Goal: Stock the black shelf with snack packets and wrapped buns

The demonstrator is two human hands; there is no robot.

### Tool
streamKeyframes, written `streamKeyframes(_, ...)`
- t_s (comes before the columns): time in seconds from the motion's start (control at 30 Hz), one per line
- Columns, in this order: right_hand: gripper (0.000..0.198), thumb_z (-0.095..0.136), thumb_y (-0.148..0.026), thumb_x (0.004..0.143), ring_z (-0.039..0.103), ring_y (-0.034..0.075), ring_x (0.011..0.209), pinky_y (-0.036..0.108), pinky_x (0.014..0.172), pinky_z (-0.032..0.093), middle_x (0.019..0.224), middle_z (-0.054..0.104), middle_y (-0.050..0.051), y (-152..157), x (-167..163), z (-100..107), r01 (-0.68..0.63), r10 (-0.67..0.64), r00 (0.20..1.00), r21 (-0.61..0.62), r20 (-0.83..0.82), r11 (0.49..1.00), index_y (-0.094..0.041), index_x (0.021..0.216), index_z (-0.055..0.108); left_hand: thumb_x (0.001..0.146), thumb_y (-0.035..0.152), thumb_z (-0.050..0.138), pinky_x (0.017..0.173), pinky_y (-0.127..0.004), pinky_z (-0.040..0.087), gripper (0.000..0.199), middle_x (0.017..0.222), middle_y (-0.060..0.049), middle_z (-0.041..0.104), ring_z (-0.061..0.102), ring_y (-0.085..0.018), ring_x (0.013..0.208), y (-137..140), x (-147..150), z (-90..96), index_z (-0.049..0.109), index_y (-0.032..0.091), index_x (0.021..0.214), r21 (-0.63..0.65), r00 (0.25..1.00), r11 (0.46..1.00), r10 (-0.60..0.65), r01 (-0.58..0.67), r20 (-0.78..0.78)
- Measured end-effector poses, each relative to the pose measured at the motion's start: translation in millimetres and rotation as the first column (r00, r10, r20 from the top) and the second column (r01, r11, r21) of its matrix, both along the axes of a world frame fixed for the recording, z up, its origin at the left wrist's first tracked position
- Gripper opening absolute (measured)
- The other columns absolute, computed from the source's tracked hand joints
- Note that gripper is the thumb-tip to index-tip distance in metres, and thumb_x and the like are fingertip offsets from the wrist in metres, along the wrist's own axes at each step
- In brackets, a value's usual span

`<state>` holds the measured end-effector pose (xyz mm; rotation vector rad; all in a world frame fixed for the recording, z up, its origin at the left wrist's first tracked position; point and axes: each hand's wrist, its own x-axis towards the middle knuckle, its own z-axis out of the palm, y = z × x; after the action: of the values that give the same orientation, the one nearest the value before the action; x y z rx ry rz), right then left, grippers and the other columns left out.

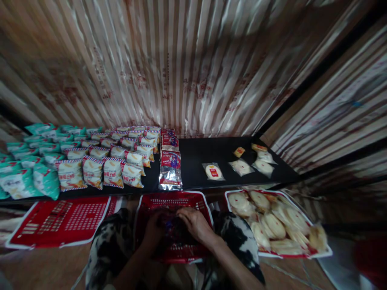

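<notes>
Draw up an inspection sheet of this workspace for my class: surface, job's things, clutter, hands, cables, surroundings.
Surface: black shelf; from the left, green bags, white bags, red packets.
Job's things: middle basket, holding dark contents, too dim to identify.
Clutter: pale packs spread loosely toward the shelf's right end; similar ones heaped in the right basket; left basket in front of the shelf.
Hands: left hand and right hand in the middle basket; grip unclear.
Cables: nothing seen.
Surroundings: striped sheeting behind.

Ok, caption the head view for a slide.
Both hands inside a red basket, before a black shelf partly lined with snack bags.
</notes>
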<state>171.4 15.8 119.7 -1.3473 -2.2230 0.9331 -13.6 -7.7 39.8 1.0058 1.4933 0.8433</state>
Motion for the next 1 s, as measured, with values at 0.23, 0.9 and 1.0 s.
streamKeyframes(0.23, 0.026, 0.047, -0.036, 0.087, 0.064, 0.019, 0.087, 0.031, 0.08, 0.048, 0.092, 0.07, 0.005, -2.7, 10.5, 47.9, 0.184, -0.188, 0.937, -0.041, -0.294, 0.982, -0.021, 0.092, 0.068, 0.06, 0.042, 0.071, 0.091, -0.04, 0.046, 0.037, 0.094, -0.008, 0.071, 0.062, -0.026, 0.094, -15.8, 2.8, 41.1, 0.067, 0.016, 0.086, 0.114, 0.961, 0.978, -0.196, 0.177, 0.193)
streamKeyframes(0.9, 0.055, 0.077, -0.045, 0.059, 0.067, 0.022, 0.078, 0.034, 0.067, 0.052, 0.093, 0.07, 0.006, 4.9, 17.2, 50.1, 0.234, -0.631, 0.37, -0.588, -0.682, 0.774, -0.022, 0.105, 0.055, 0.076, 0.042, 0.056, 0.07, -0.027, 0.048, 0.027, 0.082, -0.005, 0.067, 0.063, -0.018, 0.078, 46.1, 51.3, 134.4, 0.059, 0.016, 0.082, 0.244, 0.976, 0.968, -0.102, 0.054, 0.191)
streamKeyframes(1.0, 0.061, 0.078, -0.042, 0.057, 0.067, 0.023, 0.077, 0.034, 0.067, 0.052, 0.089, 0.071, 0.005, 30.4, 18.0, 58.9, 0.286, -0.647, 0.314, -0.58, -0.695, 0.762, -0.023, 0.11, 0.053, 0.083, 0.031, 0.048, 0.075, -0.027, 0.048, 0.022, 0.086, -0.005, 0.067, 0.062, -0.017, 0.081, 68.3, 55.3, 140.4, 0.06, 0.015, 0.091, 0.265, 0.998, 0.964, -0.03, 0.013, 0.06)
